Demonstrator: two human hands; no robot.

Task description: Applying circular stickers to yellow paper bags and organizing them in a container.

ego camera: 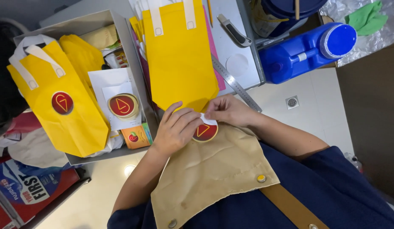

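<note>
Both hands pinch a round red sticker (205,132) just below the yellow fabric bag (180,55): left hand (176,129) fingers curled on it, right hand (229,111) fingertips gripping its white backing.

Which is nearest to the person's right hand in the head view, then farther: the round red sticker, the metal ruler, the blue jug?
1. Round red sticker: touching the right hand.
2. Metal ruler: just above it.
3. Blue jug: upper right, farthest.

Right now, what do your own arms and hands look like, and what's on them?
Both hands are bare: no gloves, rings or watch visible on the left hand or the right hand. Forearms are uncovered. Dark navy short sleeves show at the upper arms, above a tan apron with metal snaps.
</note>
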